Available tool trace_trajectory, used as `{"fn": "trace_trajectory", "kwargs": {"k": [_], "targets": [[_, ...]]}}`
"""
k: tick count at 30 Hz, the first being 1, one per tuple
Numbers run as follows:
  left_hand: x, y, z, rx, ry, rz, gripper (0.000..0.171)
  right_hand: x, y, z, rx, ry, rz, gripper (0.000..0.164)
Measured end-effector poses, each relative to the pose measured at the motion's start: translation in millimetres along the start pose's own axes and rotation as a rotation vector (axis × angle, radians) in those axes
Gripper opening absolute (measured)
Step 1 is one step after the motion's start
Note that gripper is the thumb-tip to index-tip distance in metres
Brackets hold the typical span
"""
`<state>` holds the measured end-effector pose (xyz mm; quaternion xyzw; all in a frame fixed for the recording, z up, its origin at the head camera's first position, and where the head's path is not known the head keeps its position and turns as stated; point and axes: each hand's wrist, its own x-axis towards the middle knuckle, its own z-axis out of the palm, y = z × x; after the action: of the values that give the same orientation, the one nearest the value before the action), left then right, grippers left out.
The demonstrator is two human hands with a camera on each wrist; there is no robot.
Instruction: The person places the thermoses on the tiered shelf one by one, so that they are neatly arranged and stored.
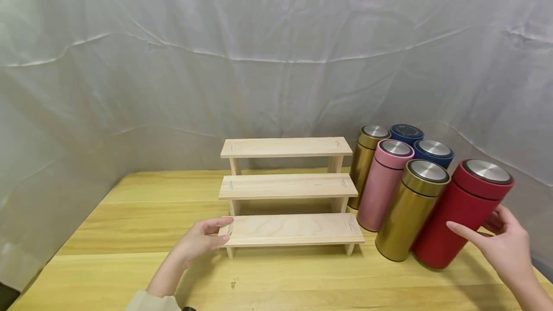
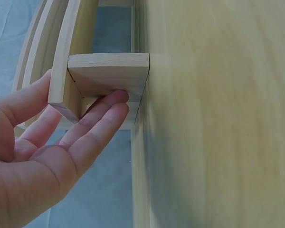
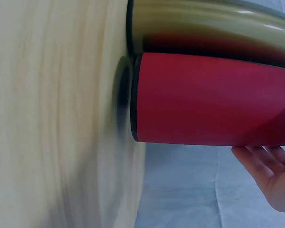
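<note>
A three-step wooden display stand (image 1: 294, 229) of pale wood is on the table. My left hand (image 1: 196, 244) grips the left end of its lowest board, and the left wrist view shows the fingers (image 2: 97, 126) beneath the board against the upright leg. Over on the right, my right hand (image 1: 505, 244) holds a large red thermos bottle (image 1: 462, 210) with a silver-topped lid. The thumb lies along the front of its body, while the other fingers reach behind it. The red bottle's base is right at the tabletop beside a gold thermos bottle (image 1: 408, 215).
Close behind the front gold bottle are a pink bottle (image 1: 382, 191), another gold one (image 1: 365, 167) and two blue bottles (image 1: 436, 152). The group stands just right of the stand. Grey sheeting (image 1: 276, 85) hangs behind the wooden table (image 1: 129, 234).
</note>
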<state>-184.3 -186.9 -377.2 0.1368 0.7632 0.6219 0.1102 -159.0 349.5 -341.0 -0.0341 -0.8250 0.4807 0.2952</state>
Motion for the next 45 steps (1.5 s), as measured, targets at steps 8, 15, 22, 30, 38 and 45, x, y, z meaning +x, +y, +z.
{"fn": "trace_trajectory", "kwargs": {"k": [8, 15, 22, 30, 38, 45], "targets": [[0.7, 0.5, 3.5, 0.01, 0.034, -0.012, 0.05, -6, -12, -6, 0.011, 0.033, -0.023, 0.059], [2.6, 0.6, 5.4, 0.059, 0.082, -0.036, 0.051, -12, -20, -11, -0.039, 0.019, -0.028, 0.061], [3.4, 0.7, 6.3, 0.086, 0.101, -0.039, 0.051, -21, -32, -10, -0.014, -0.021, -0.109, 0.063], [3.0, 3.4, 6.6, 0.101, 0.085, -0.021, 0.051, -29, -52, -2, -0.052, -0.024, -0.039, 0.064], [2.7, 3.7, 6.6, 0.107, 0.079, -0.021, 0.051, -33, -64, 6, 0.157, -0.04, -0.155, 0.063], [2.0, 4.8, 6.6, 0.119, 0.082, -0.018, 0.05, -35, -76, 14, 0.316, -0.08, -0.179, 0.061]]}}
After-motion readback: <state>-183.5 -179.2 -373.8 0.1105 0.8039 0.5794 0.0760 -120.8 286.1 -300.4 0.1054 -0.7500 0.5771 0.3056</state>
